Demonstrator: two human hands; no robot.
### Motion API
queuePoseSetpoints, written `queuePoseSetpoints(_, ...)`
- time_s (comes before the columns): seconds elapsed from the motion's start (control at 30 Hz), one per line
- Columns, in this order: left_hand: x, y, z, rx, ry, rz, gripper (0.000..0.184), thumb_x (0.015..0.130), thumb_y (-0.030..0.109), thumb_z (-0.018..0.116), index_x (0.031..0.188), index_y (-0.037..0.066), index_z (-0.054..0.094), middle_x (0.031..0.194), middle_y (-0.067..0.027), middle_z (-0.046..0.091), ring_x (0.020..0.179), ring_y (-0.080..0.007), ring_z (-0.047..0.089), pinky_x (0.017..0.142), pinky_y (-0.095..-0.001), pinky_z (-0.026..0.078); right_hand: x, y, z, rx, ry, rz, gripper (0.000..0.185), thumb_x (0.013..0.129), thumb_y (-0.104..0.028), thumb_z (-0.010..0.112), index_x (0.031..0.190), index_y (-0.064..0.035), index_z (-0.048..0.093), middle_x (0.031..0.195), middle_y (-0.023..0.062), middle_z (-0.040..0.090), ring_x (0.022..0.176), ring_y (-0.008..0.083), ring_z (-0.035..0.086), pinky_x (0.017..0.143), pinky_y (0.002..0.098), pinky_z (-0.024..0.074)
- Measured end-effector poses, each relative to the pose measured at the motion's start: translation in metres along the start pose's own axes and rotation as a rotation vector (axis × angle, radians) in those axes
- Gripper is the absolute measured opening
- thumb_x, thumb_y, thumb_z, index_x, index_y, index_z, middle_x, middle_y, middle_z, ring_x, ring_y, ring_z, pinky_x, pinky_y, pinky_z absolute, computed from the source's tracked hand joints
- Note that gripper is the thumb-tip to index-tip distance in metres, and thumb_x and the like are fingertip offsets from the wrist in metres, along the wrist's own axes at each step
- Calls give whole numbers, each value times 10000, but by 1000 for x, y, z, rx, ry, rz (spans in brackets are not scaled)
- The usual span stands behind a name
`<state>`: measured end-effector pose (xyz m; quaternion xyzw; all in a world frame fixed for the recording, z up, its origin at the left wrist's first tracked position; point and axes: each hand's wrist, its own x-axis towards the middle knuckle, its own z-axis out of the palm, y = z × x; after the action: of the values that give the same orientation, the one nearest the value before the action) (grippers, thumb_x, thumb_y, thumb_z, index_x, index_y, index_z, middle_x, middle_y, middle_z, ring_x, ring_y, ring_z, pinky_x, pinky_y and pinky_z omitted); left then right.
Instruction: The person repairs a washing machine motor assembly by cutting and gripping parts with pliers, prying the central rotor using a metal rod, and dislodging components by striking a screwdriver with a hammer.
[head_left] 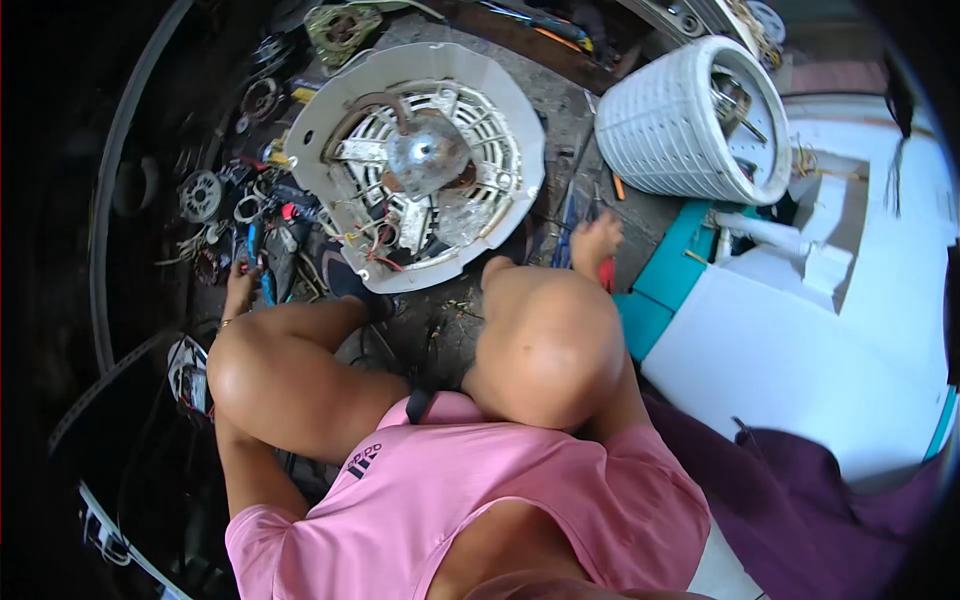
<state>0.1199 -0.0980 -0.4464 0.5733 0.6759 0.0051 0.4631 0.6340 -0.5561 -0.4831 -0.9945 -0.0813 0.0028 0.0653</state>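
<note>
Has left hand [240, 277] at blue tool [267, 289], frame left, and blurred right hand [597, 242] by red handle [606, 273], right of centre; cannot tell finger closure on either.

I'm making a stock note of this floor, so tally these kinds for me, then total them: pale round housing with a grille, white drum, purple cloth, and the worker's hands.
Pale round housing: 1
White drum: 1
Purple cloth: 1
Left hand and right hand: 2
Total: 5
</note>
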Motion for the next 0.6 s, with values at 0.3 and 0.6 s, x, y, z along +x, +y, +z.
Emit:
queuePoseSetpoints(0.3, -29, -72, 27, -112, 56, -177, 420, 810, 203, 684, 1154, 61, 490, 787, -51, 574, 565, -115, 514, 428, -279, 364, -24, 51, 11, -34, -111, -60, 757, 736, -311, 728, 1368, -138, 349, 1319, 219, 399, 1191, 419, 408, 913, 568, 376)
queuePoseSetpoints(0.6, -1, -62, 36, -156, 100, -125, 440, 809, 205, 685, 1171, 49, 488, 812, -60, 586, 592, -120, 531, 455, -277, 385, -18, 31, 2, -250, -154, 34, 751, 749, -275, 725, 1389, -145, 353, 1263, 206, 458, 1161, 399, 453, 911, 537, 397)
